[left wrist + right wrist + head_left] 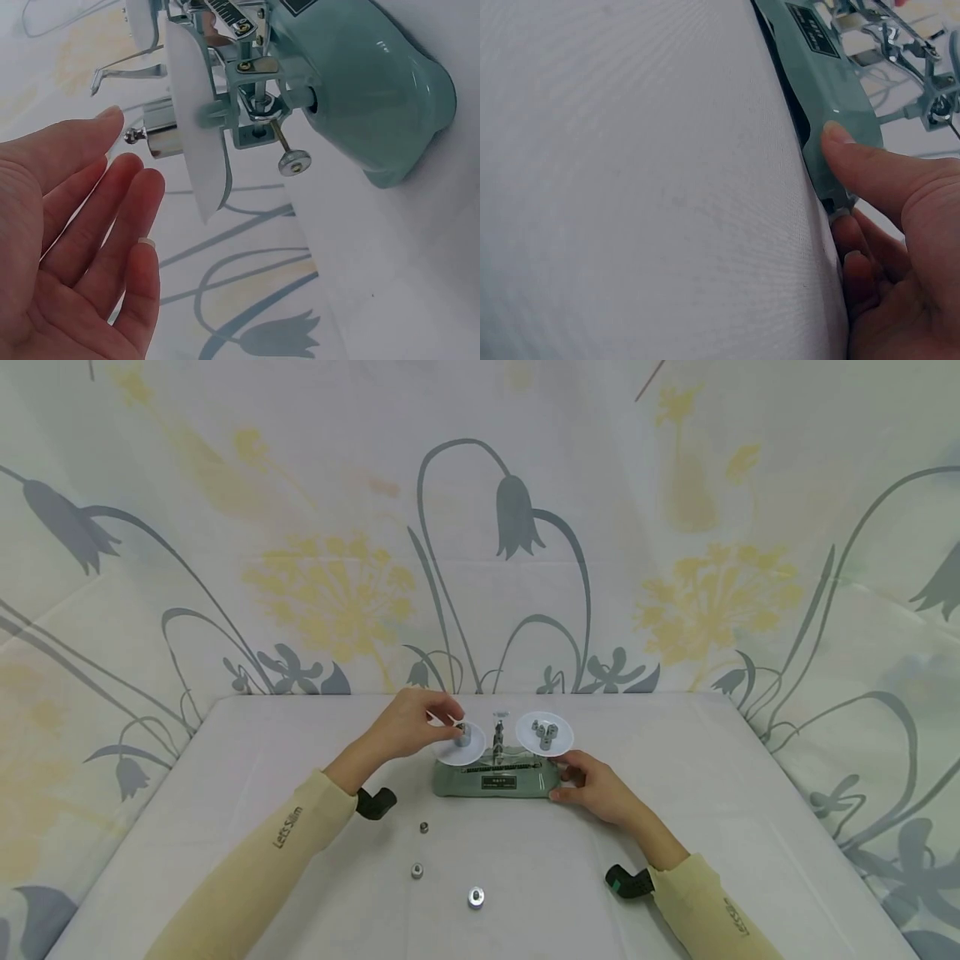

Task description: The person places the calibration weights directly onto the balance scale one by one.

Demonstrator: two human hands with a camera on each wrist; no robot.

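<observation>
Balance scale [497, 782], green base: stands upright on the white-covered table [570, 877], near the far edge, between both hands. Left pan [474, 752] carries one knobbed metal weight [160, 129]; right pan [562, 743] carries a cluster of smaller weights [546, 744]. Left pan appears slightly lower than right in the head view.

Left hand [408, 725]: at the left pan, thumb and fingers apart around the weight's knob; thumb tip just beside it, contact not certain. Fingers loosely bent, no clamp seen. Round adjusting nut [295, 163] hangs on its rod beyond the pan.

Right hand [600, 789]: clamped on the right end of the base, thumb on its near face, fingers curled at the end, partly hidden.

Nearer side of table: three loose metal weights, well apart: small dark one [423, 827], mid-sized one [417, 871], largest [476, 898].

Background: flower-printed cloth [465, 593]. Sleeves [262, 852] pale yellow, lettered.
</observation>
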